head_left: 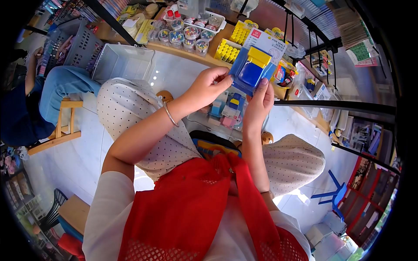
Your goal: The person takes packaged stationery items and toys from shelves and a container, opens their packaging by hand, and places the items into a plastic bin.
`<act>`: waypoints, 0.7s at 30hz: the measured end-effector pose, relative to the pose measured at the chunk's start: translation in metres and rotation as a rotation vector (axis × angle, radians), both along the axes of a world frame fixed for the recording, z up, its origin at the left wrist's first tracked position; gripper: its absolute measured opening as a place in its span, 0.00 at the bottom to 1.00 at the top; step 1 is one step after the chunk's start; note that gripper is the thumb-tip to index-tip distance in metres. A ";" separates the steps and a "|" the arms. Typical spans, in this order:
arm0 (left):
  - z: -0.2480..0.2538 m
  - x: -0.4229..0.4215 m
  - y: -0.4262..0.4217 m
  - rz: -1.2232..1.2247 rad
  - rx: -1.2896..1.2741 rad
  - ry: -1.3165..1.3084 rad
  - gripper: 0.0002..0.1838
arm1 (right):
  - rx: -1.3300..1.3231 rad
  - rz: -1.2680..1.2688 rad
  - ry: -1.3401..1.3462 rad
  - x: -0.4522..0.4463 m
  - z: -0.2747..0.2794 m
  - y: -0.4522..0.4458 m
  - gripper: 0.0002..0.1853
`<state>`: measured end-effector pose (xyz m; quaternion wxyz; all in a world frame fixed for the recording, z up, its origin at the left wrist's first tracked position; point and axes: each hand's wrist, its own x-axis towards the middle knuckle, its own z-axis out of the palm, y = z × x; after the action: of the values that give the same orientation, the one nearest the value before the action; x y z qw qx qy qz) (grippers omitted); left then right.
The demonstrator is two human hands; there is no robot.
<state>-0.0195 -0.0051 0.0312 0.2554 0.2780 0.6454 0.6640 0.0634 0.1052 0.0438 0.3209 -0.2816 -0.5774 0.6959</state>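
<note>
Both hands hold up a carded blister pack (250, 69) in front of me. Inside its clear shell sits an item with a blue body and a yellow top, whose kind I cannot make out. The printed card reads "FIVE SEALS SERIES". My left hand (211, 89) pinches the pack's left edge between thumb and fingers. On the lower right edge, my right hand (260, 102) is closed with the thumb on the front. Below the hands, a clear bin (209, 122) between my knees contains more packs (233, 105), partly hidden by my arms.
A wooden shelf (167, 50) ahead carries jars of colourful pins (190, 35) and boxes of yellow glue-stick-like tubes (227, 51). Black rack bars (335, 104) cross at right. An empty-looking clear bin (124, 63) stands left, near a seated person (61, 89) and a grey basket (80, 41).
</note>
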 end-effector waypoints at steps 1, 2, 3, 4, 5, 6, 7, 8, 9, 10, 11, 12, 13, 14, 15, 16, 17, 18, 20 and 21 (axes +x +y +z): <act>0.001 -0.001 -0.002 -0.009 -0.038 0.009 0.09 | 0.071 0.017 -0.012 0.002 -0.005 0.002 0.16; 0.002 -0.002 -0.003 -0.020 -0.073 0.021 0.09 | 0.074 0.023 0.000 0.002 -0.008 0.003 0.16; 0.002 -0.003 -0.002 -0.021 -0.078 0.041 0.10 | 0.077 0.029 0.011 0.002 -0.011 0.004 0.16; 0.000 -0.003 -0.002 -0.022 -0.083 0.059 0.11 | 0.081 0.034 0.020 0.002 -0.010 0.005 0.16; -0.002 -0.004 -0.002 -0.024 -0.088 0.078 0.12 | 0.029 0.022 0.000 0.000 -0.008 0.005 0.16; -0.003 -0.006 -0.001 -0.038 -0.020 -0.039 0.13 | -0.023 0.008 -0.019 -0.002 -0.002 0.003 0.16; -0.004 -0.009 -0.001 -0.057 0.042 -0.158 0.15 | -0.081 -0.011 -0.040 -0.003 0.001 0.002 0.16; -0.004 -0.010 -0.002 -0.080 0.101 -0.277 0.17 | -0.101 0.083 -0.051 0.001 -0.008 0.010 0.17; 0.000 -0.012 -0.002 -0.102 0.089 -0.326 0.18 | -0.074 0.136 -0.083 0.003 -0.013 0.011 0.17; 0.006 -0.014 -0.003 -0.121 0.080 -0.372 0.20 | -0.043 0.193 -0.115 0.002 -0.016 0.012 0.17; 0.010 -0.018 -0.003 -0.137 0.074 -0.416 0.22 | -0.009 0.252 -0.146 0.001 -0.020 0.014 0.17; 0.006 -0.020 -0.003 -0.115 0.090 -0.394 0.24 | 0.069 0.354 -0.227 0.002 -0.022 0.017 0.18; 0.004 -0.020 -0.004 -0.126 0.079 -0.382 0.25 | 0.095 0.332 -0.190 0.002 -0.023 0.017 0.17; 0.003 -0.019 -0.004 -0.136 0.068 -0.369 0.25 | 0.121 0.310 -0.153 0.001 -0.023 0.014 0.16; 0.003 -0.018 -0.004 -0.146 0.057 -0.356 0.26 | 0.147 0.289 -0.117 0.001 -0.019 0.012 0.15; 0.000 -0.017 -0.002 -0.129 0.077 -0.395 0.27 | 0.039 0.314 -0.112 0.003 -0.011 0.014 0.17; 0.001 -0.014 -0.001 -0.106 0.096 -0.339 0.27 | 0.065 0.308 -0.044 0.002 -0.007 0.014 0.18; 0.002 -0.010 0.001 -0.089 0.118 -0.279 0.26 | 0.094 0.298 0.027 0.000 -0.004 0.015 0.21; 0.005 -0.005 0.002 -0.065 0.121 -0.100 0.25 | -0.022 0.385 0.153 0.002 0.000 0.019 0.29; 0.007 -0.004 0.002 -0.060 0.111 -0.074 0.25 | -0.069 0.388 0.178 0.000 0.000 0.020 0.31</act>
<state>-0.0233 -0.0028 0.0383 0.2832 0.2863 0.5888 0.7008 0.0631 0.1252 0.0439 0.2211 -0.1135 -0.5659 0.7861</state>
